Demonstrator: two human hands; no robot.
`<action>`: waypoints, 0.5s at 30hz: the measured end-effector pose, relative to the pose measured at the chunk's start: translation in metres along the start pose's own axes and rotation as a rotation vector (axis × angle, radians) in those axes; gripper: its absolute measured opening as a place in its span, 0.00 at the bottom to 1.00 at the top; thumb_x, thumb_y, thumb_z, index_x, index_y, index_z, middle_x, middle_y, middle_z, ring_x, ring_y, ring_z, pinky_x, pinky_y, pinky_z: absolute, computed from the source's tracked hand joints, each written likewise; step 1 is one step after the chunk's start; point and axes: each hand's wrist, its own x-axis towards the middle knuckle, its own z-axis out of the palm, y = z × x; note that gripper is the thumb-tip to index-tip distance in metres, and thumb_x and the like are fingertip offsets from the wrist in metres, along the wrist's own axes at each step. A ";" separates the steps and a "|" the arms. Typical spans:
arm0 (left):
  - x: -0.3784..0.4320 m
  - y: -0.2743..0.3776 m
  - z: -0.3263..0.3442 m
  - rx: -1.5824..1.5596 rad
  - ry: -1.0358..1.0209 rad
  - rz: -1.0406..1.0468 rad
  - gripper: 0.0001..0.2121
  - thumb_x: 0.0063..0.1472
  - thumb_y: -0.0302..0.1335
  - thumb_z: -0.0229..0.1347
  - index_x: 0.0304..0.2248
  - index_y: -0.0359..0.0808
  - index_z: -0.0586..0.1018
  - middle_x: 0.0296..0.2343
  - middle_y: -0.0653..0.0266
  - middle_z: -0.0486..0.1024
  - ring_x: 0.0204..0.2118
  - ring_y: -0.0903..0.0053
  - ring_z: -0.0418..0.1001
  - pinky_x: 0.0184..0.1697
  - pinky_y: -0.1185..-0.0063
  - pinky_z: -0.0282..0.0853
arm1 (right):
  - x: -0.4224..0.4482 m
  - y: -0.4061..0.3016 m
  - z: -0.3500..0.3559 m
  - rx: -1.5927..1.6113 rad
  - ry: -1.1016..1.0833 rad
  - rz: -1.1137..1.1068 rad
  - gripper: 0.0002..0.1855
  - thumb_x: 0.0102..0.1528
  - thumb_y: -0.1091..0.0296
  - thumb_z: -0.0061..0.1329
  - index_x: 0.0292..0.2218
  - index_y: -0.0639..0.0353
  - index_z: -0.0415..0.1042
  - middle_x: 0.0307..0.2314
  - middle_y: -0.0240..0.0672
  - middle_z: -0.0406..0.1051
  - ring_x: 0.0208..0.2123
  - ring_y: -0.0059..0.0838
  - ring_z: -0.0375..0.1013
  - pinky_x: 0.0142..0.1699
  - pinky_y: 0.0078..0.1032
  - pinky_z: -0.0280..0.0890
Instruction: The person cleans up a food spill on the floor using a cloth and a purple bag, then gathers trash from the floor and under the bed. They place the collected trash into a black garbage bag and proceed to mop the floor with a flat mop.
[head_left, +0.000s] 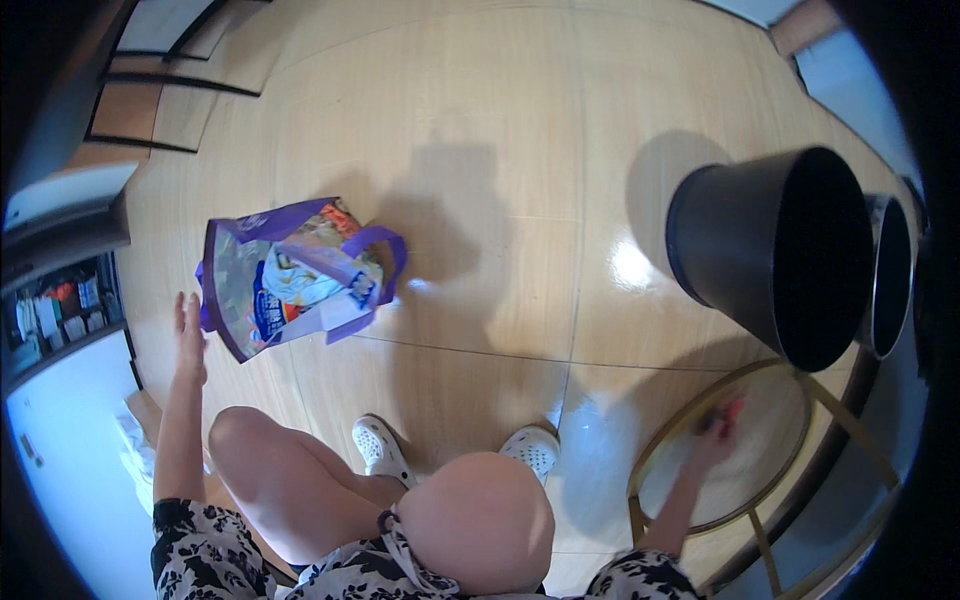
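Note:
My left hand (191, 337) is raised at the left with its fingers apart, beside a clear plastic tote bag with purple trim (225, 262). The bag stands on the floor, its purple handle (390, 251) looped out to the right. Inside are a pale blue-white cloth or package (296, 281) and a dark blue printed packet (266, 304). On the right, my right hand (716, 442) holds a small red and dark object (727, 416) over a round glass-topped side table (750, 487) with a gold rim; motion blur hides what the object is.
A black waste bin (735, 232) stands right of centre, another metal-rimmed container (886, 277) beside it. Black metal-framed furniture (180, 84) is at the upper left. An open shelf compartment (64, 315) and white cabinet (75, 427) line the left. My white clogs (382, 450) rest on the floor.

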 end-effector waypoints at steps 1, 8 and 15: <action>-0.004 0.007 0.010 -0.144 -0.026 -0.180 0.31 0.57 0.51 0.46 0.55 0.45 0.57 0.48 0.58 0.62 0.52 0.63 0.58 0.53 0.68 0.53 | -0.025 -0.058 0.018 0.237 -0.057 -0.036 0.18 0.53 0.72 0.43 0.45 0.67 0.66 0.38 0.40 0.70 0.37 0.29 0.69 0.44 0.25 0.63; 0.016 -0.004 0.025 -0.861 -0.324 -0.312 0.23 0.55 0.24 0.52 0.49 0.36 0.60 0.33 0.61 0.70 0.33 0.76 0.70 0.34 0.75 0.68 | -0.176 -0.458 0.112 1.180 -1.142 -0.781 0.11 0.44 0.74 0.54 0.33 0.60 0.71 0.34 0.44 0.70 0.36 0.39 0.71 0.41 0.30 0.67; -0.010 0.014 -0.028 -1.050 -0.266 -0.306 0.26 0.51 0.16 0.52 0.50 0.33 0.60 0.28 0.59 0.72 0.24 0.78 0.71 0.36 0.77 0.70 | -0.231 -0.549 0.198 0.093 -0.692 -1.192 0.34 0.36 0.70 0.55 0.48 0.52 0.64 0.52 0.43 0.54 0.53 0.51 0.52 0.56 0.43 0.51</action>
